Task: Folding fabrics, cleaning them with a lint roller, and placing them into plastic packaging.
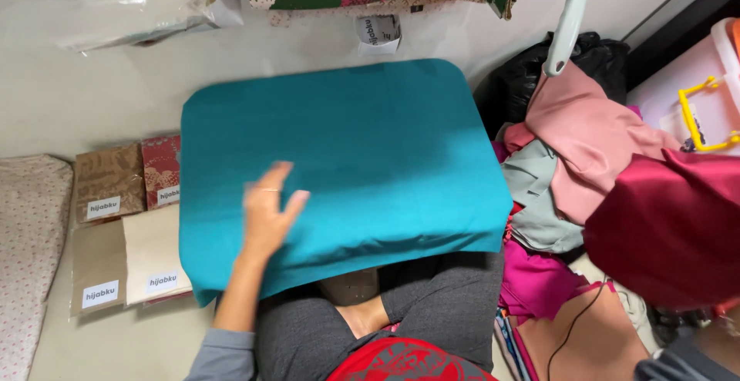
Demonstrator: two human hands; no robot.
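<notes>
Left hand [267, 210] lies flat, fingers apart, on teal cloth [339, 165] over the lap; pressing sideways could rumple it or slide it onto the packets [127, 227]; right hand unseen.

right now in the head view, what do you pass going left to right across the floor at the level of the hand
floral cushion → packaged cloths → left hand on the teal cloth → grey cloth → dark red cloth
</notes>
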